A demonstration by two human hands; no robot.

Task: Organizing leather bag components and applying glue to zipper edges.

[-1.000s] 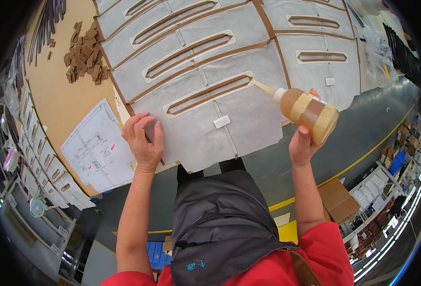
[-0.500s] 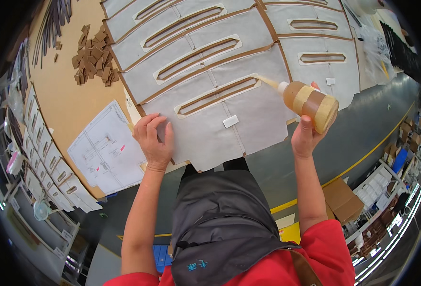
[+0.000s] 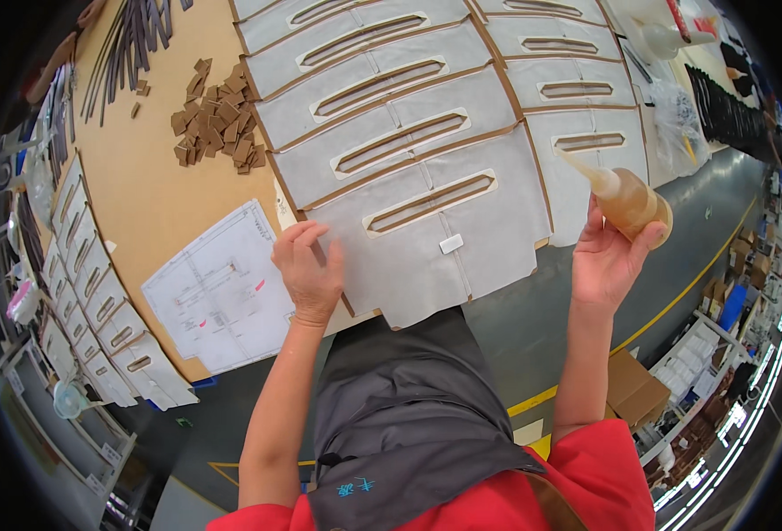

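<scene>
My right hand [image 3: 605, 265] is wrapped round a squeeze bottle [image 3: 636, 211] with amber contents and a long pointed nozzle [image 3: 588, 173]. It is held tilted, nozzle up and to the left, in front of the nearest grey panel of the right row [image 3: 577, 199]. My left hand [image 3: 309, 274] rests with fingers apart at the left edge of the nearest panel in the larger row [image 3: 408, 274]. That panel has a brown-lined slot in a pale frame [image 3: 431, 203] and a small white block [image 3: 451, 243] on it. More slotted panels overlap behind it, with brown strips along their edges.
Left on the wooden table [image 3: 134, 203] lie a drawing sheet [image 3: 218, 296], a heap of small brown pieces [image 3: 218, 119] and dark strips [image 3: 125, 53]. Smaller slotted panels [image 3: 107, 292] line the left edge. At the far right are clear plastic [image 3: 674, 133] and black strips [image 3: 723, 111].
My right hand has carried the squeeze bottle rightward, away from the larger row's nearest slot, and its nozzle has tipped more upward. My left hand stays by the panel's left edge. The view has shifted.
</scene>
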